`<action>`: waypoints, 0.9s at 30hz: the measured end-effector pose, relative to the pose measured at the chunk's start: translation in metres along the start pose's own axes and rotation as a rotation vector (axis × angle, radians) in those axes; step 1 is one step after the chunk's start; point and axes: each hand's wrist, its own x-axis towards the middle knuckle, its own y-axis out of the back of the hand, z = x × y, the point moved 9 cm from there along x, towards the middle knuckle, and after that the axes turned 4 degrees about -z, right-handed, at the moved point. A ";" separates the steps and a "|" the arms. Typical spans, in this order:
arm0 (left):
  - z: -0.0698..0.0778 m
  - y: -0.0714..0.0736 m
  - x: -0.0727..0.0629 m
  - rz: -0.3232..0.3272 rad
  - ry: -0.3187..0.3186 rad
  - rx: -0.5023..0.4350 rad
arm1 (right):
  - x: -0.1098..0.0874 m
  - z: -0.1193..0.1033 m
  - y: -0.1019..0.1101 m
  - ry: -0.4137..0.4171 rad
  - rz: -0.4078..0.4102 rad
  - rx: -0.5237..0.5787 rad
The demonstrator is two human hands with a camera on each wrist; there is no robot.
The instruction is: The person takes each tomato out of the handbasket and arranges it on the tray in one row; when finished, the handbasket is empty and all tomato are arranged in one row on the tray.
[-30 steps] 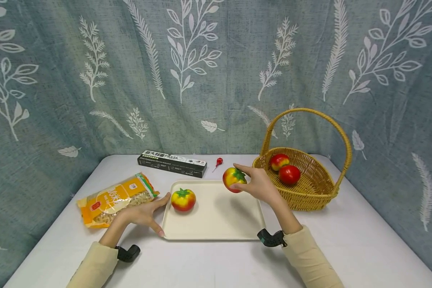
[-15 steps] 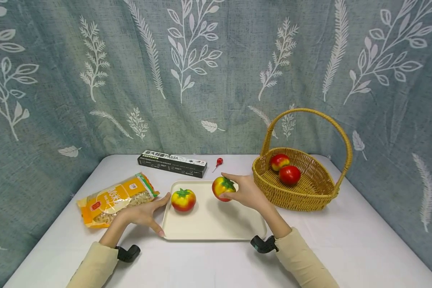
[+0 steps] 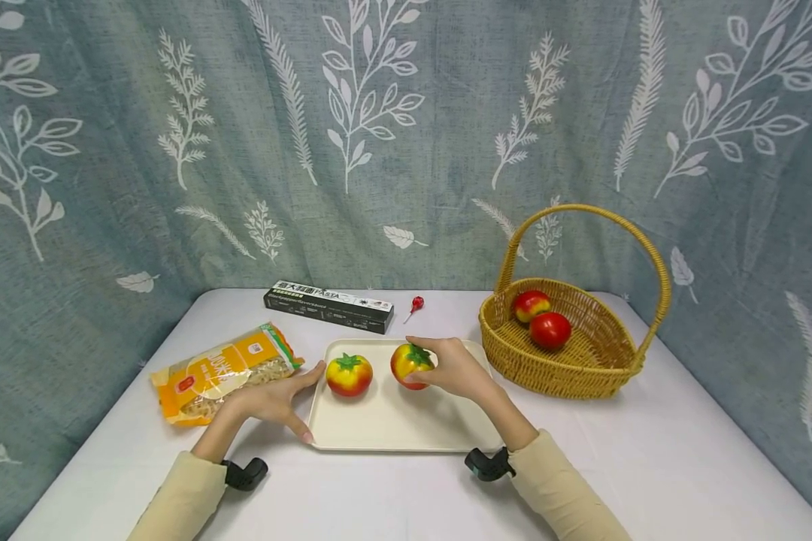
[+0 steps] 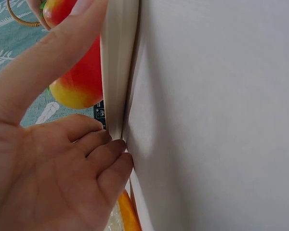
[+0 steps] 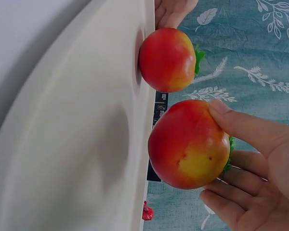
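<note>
My right hand (image 3: 459,367) holds a red-and-yellow tomato (image 5: 188,144) with green leaves between thumb and fingers. The held tomato hangs low over the cream tray (image 3: 406,434); its shadow falls on the tray in the right wrist view. A second similar tomato (image 3: 349,377) sits at the tray's left end. My left hand (image 3: 271,401) rests at the tray's left edge, thumb and fingers spread apart. In the left wrist view its fingertips (image 4: 118,147) touch the tray's rim (image 4: 118,62).
A wicker basket (image 3: 598,382) with a tall handle stands at right, holding two red fruits (image 3: 549,330). An orange-labelled pasta bag (image 3: 226,372) lies left, close to my left hand. Behind the tray are a black pasta box (image 3: 328,306) and a red lollipop (image 3: 416,303).
My right hand has carried the tomato left and down, from the tray's far right part to beside the second tomato. My left hand has stayed at the tray's edge. The head view shifted slightly.
</note>
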 end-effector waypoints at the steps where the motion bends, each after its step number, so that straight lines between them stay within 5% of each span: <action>1: 0.000 0.000 0.000 0.000 0.001 0.001 | 0.001 0.000 -0.001 -0.001 -0.002 0.004; 27: 0.003 0.000 -0.001 -0.002 -0.016 0.010 | 0.013 -0.010 -0.029 0.060 -0.029 0.058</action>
